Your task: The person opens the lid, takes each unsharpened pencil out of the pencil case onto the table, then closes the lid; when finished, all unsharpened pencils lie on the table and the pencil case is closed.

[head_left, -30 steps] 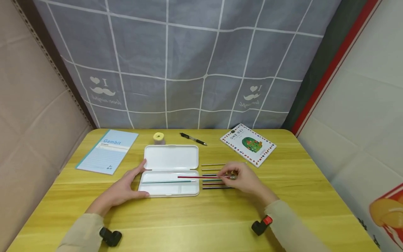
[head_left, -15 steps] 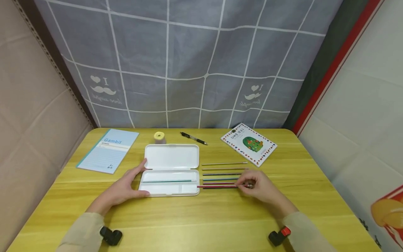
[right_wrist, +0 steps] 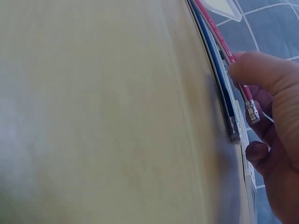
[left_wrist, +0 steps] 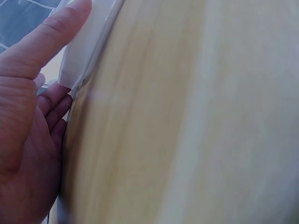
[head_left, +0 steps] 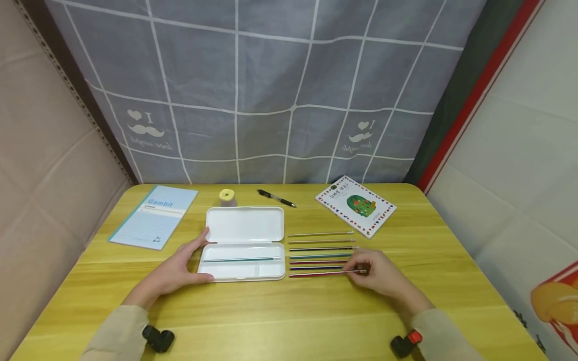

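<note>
A white pencil case (head_left: 245, 224) lies open on the table, lid folded back, with one teal pencil (head_left: 241, 259) along its tray. My left hand (head_left: 176, 273) rests against the case's left side, thumb at the near corner and fingers by the hinge; in the left wrist view the thumb (left_wrist: 51, 35) lies straight over the rim. Between thumb and fingers, my right hand (head_left: 381, 271) pinches a red pencil (head_left: 316, 274) near its eraser end. It sits nearest me, just before a row of several pencils, including a dark blue pencil (right_wrist: 219, 74) beside it in the right wrist view.
A light blue notebook (head_left: 153, 216) lies at the left. Behind the case are a yellow-topped roll (head_left: 228, 198) and a black pen (head_left: 277, 198). A white booklet (head_left: 355, 206) with a patterned border lies at the back right. A grey checked curtain (head_left: 266, 130) hangs behind the table.
My right hand has carried the red pencil from above the case's right part rightward and toward me, to the near side of the pencil row. My left hand has stayed at the case.
</note>
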The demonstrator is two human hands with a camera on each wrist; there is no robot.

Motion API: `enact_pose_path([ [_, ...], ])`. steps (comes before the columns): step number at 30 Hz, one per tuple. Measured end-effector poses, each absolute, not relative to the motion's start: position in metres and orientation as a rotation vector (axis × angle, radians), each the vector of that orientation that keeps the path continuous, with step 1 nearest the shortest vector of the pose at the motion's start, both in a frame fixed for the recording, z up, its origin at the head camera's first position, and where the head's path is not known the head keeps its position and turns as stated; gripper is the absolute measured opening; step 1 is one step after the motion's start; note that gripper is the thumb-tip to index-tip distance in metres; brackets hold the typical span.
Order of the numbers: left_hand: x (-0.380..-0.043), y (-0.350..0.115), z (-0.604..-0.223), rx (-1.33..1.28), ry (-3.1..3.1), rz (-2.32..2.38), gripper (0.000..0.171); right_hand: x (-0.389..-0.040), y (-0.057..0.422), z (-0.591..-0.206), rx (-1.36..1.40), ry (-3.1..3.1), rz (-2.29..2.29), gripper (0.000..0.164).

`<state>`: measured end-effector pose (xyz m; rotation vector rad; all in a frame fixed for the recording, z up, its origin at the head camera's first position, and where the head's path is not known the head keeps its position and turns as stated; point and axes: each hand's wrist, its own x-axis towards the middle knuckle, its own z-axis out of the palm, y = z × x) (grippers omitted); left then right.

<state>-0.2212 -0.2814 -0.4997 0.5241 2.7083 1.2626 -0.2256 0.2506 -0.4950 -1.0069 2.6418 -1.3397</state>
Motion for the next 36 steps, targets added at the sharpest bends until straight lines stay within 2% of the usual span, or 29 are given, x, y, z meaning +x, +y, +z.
enact_pose_path([
  [21, -0.22, -0.281, -0.498, 0.516, 2.712, 1.242, 0.12, -0.224, 0.249, -0.494, -1.107, 2.855, -1.092, 0.026],
  [27, -0.221, -0.281, -0.499, 0.521, 2.72, 1.235, 0.121, -0.224, 0.243, -0.485, -0.85, 2.774, -1.405, 0.017],
  [32, -0.221, -0.281, -0.5, 0.529, 2.722, 1.238, 0.121, -0.231, 0.229, -0.471, -0.587, 2.717, -1.651, 0.029],
  [36, -0.22, -0.281, -0.501, 0.534, 2.727, 1.238, 0.121, -0.237, 0.213, -0.462, -0.563, 2.598, -1.747, 0.035],
])
